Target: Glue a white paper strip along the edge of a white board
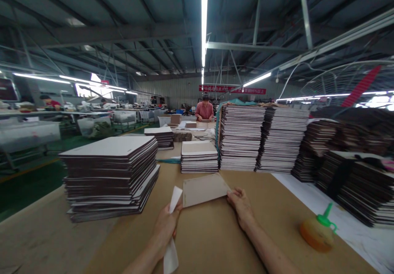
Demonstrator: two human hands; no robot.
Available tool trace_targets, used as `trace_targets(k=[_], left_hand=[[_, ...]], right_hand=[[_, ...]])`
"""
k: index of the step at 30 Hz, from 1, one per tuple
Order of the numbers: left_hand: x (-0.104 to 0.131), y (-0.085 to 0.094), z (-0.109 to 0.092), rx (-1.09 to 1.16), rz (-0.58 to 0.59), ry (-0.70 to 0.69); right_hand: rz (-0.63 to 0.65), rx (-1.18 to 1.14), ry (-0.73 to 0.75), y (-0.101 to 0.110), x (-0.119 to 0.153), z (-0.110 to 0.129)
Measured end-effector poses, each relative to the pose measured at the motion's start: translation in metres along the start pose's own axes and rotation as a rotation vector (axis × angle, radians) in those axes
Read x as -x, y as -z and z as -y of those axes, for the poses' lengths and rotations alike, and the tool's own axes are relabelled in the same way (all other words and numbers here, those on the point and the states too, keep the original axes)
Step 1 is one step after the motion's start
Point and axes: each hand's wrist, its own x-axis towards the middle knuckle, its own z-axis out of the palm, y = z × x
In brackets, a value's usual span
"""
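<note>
A flat beige board (205, 189) is held tilted above the brown-covered table, between my two hands. My right hand (241, 206) pinches its right edge, thumb on top. At the board's left corner is my left hand (166, 220), closed around a long white strip (171, 255) whose ends stick out above and below the fist. Whether the left fingers also grip the board's corner I cannot tell for sure. Just beyond the board stands a short stack of similar boards (199, 159).
To the left rises a big, uneven board stack (111, 179). Two tall stacks (241, 138) stand at the back right, with darker stacks (360, 188) further right. A squeeze bottle (318, 229) of amber liquid sits at right. Across the table, a person (204, 110) works.
</note>
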Motion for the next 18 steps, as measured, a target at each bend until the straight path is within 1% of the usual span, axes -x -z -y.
trace_targets(k=[2,4,8,12,18], left_hand=[[0.008,-0.005,-0.001,0.001,0.037,0.003],[0.018,-0.011,-0.005,0.000,0.073,0.003],[0.031,-0.021,-0.013,-0.011,0.114,0.007],[0.030,-0.025,-0.013,-0.025,0.122,0.034],[0.023,-0.025,-0.004,-0.047,0.114,0.048]], right_hand=[[-0.039,-0.129,-0.060,-0.001,0.000,0.002],[-0.052,-0.233,-0.112,0.000,0.000,0.005],[-0.011,-0.361,-0.207,-0.001,0.001,0.012],[0.023,-0.389,-0.287,-0.005,-0.003,0.015],[-0.006,-0.343,-0.386,-0.011,-0.012,0.016]])
